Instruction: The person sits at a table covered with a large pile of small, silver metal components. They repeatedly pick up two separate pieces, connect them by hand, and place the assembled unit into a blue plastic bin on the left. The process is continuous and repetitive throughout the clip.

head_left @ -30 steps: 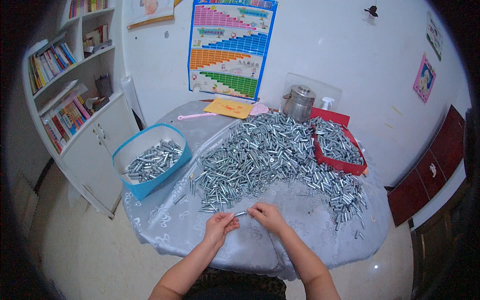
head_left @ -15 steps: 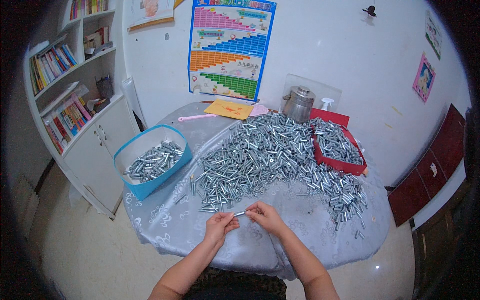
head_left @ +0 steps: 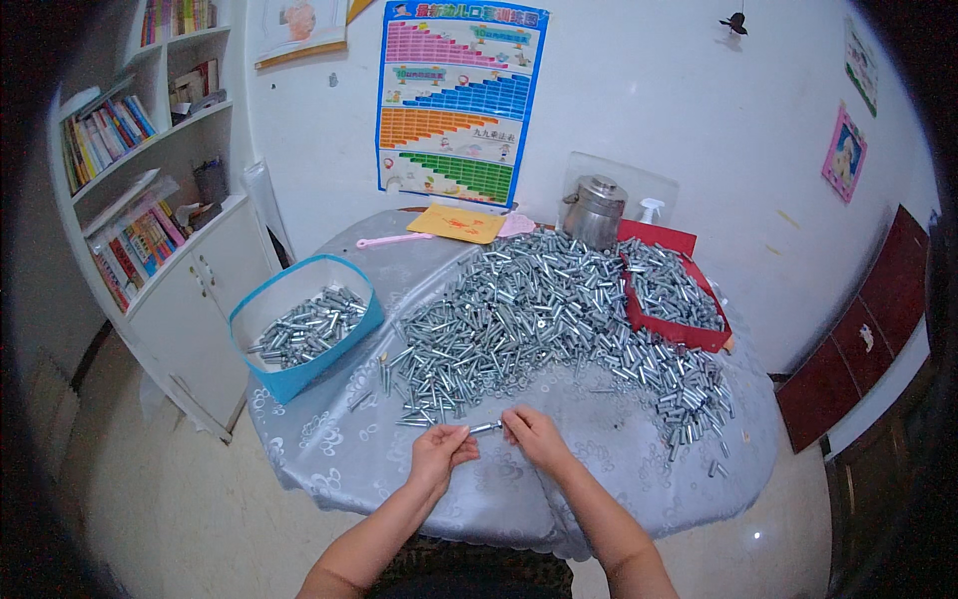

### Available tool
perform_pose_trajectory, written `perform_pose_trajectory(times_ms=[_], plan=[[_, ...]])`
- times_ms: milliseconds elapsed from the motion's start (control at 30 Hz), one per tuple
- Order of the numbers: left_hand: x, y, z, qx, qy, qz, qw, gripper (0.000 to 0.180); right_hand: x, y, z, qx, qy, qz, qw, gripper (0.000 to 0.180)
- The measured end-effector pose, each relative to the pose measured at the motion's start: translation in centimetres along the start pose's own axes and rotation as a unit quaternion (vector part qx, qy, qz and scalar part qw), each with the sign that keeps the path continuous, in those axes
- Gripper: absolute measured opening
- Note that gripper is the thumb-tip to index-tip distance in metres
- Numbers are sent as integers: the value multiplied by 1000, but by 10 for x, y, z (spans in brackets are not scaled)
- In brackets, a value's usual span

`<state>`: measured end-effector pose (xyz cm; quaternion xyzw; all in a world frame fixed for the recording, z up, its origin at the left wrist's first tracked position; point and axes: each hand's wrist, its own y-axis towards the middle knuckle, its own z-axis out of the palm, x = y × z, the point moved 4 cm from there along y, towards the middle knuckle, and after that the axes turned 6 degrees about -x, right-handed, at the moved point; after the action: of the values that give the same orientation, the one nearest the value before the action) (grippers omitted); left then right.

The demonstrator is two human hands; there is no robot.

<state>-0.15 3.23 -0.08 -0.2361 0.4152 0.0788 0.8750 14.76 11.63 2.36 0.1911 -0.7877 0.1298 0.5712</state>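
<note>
I have the left hand point(head_left: 436, 455) pinching a silver metal pin point(head_left: 486, 427), the right hand point(head_left: 534, 437) closed on its other end — over the table's point(head_left: 619, 489) near edge area. Past the far edge, I see printed lettering on a blue-bordered poster point(head_left: 459, 110).

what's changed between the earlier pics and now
The right hand has edged right, away from the left hand, so more of the metal piece shows between them. The left hand still pinches it; the right's grip is unclear. The pile, blue bin and red box look unchanged.

Forearms point(head_left: 374, 534) angle inward — left grip point(head_left: 436, 459) and right grip point(head_left: 535, 437) both pinching.
</note>
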Motion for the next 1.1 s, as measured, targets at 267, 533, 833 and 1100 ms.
perform_pose_trajectory(times_ms=[267, 533, 833, 1100], plan=[[0, 0, -2, 2, -3, 18, 1000, 13, 12, -4, 4, 56, 3, 13, 998, 26], [-1, 6, -2, -22, -6, 9, 1000, 12, 13, -3, 5, 12, 87, 1, 996, 33], [-5, 10, -5, -28, -20, 11, 999, 11, -1, 3, 3, 20, 74, 20, 997, 33], [-8, 13, -8, -40, -19, 24, 999, 12, 5, 5, 7, 28, 77, 4, 997, 31]])
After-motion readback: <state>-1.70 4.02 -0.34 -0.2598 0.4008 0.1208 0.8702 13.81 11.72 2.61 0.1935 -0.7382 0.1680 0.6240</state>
